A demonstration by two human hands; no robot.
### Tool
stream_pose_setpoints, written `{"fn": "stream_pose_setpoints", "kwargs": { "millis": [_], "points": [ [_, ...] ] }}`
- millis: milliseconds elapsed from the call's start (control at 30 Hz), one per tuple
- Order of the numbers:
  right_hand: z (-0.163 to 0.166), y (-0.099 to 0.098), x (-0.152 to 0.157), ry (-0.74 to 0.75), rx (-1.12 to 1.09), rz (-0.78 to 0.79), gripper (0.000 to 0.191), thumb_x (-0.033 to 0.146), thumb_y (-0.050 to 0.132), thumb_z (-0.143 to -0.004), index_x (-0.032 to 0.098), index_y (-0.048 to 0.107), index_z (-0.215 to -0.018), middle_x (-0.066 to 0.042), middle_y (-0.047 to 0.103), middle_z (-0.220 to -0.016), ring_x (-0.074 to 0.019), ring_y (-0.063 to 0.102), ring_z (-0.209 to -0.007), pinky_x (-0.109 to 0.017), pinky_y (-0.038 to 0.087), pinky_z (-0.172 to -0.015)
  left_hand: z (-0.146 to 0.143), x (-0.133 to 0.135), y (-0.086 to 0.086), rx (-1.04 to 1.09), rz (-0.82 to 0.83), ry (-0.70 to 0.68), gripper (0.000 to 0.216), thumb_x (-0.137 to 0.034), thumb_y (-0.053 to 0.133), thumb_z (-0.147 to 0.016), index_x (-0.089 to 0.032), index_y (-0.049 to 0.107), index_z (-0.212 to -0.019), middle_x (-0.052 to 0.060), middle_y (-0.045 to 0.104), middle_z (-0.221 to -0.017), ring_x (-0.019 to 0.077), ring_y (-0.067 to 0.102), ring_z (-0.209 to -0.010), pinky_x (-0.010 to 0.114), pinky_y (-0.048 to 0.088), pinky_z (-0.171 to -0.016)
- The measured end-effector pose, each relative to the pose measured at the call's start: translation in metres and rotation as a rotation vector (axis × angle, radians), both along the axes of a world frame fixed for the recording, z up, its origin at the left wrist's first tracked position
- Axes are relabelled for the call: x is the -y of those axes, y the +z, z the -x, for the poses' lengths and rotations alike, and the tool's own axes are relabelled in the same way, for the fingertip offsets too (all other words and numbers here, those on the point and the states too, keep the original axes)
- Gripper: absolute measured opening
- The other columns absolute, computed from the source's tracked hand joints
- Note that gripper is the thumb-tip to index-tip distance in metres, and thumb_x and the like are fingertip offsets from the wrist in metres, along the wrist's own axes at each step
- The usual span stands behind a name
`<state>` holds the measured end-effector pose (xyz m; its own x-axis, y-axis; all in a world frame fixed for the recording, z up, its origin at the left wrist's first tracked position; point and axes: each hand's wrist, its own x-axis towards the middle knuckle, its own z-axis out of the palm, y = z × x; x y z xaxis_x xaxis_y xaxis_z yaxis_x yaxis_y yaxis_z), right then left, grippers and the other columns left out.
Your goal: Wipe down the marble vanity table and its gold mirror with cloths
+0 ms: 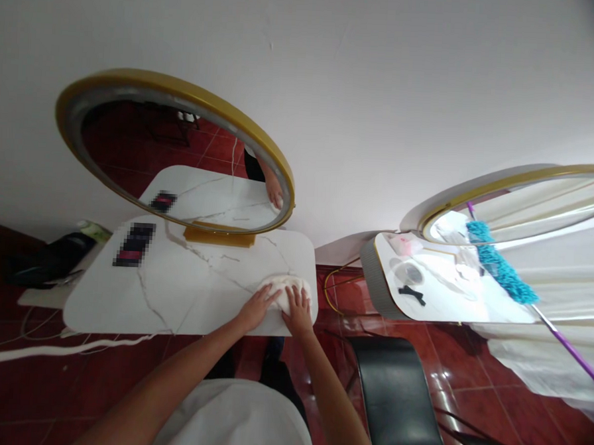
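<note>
The left hand (257, 308) and right hand (298, 310) lie side by side, fingers spread flat, pressing a crumpled white cloth (286, 283) just beyond their fingertips onto the white marble-patterned counter (184, 289). A gold-framed round mirror (184, 97) stands beyond the left hand.

Salon: round mirrors (176, 153), styling chair (397, 394)

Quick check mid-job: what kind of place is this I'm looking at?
Most likely a hair or beauty salon: a gold-rimmed mirror over a marble-look table, a second mirror to the right, and a black chair. The left hand and right hand lie on a white cloth.
</note>
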<state>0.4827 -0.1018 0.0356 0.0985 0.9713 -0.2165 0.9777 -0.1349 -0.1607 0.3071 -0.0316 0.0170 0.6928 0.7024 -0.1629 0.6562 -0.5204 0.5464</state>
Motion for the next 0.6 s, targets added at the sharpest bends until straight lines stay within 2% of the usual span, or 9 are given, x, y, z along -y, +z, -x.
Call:
{"fn": "stream_pose_setpoints", "kwargs": {
  "millis": [133,233,433,600],
  "points": [
    [0.013,0.005,-0.02,-0.024,-0.011,0.027,0.083,0.028,0.052,-0.081,0.033,0.003,-0.147,0.002,0.003,-0.154,-0.0273,0.002,-0.14,-0.048,0.02,-0.108,0.009,-0.015,0.004,0.013,-0.009,0.027,0.063,-0.006,0.033,-0.087,-0.034,0.024,-0.143,0.0,0.019,-0.153,0.0203,0.023,-0.138,0.042,0.026,-0.111],
    [0.025,0.007,-0.018,-0.04,-0.01,0.012,0.081,0.029,0.052,-0.081,0.032,0.006,-0.147,0.002,0.005,-0.154,-0.0279,0.003,-0.14,-0.048,0.019,-0.108,0.02,-0.013,0.007,0.036,-0.022,0.026,0.065,-0.005,0.033,-0.086,-0.034,0.024,-0.143,-0.001,0.019,-0.153,0.0189,0.021,-0.138,0.041,0.025,-0.112],
    [0.048,0.0,0.023,-0.015,-0.029,-0.052,0.079,0.034,0.053,-0.08,0.032,0.011,-0.147,0.002,0.009,-0.154,-0.029,0.004,-0.14,-0.048,0.018,-0.108,0.052,0.024,0.0,0.053,-0.104,-0.009,0.074,-0.003,0.037,-0.083,-0.036,0.014,-0.145,-0.002,0.012,-0.154,0.0208,0.016,-0.139,0.044,0.024,-0.112],
    [0.065,-0.004,0.053,-0.015,-0.057,-0.052,0.076,0.037,0.053,-0.081,0.032,0.014,-0.147,0.004,0.008,-0.154,-0.0293,0.002,-0.14,-0.047,0.018,-0.109,0.074,0.052,-0.006,0.029,-0.092,-0.022,0.077,-0.001,0.037,-0.082,-0.039,0.012,-0.144,-0.003,0.007,-0.155,0.0213,0.015,-0.14,0.045,0.025,-0.112]
  ]
}}
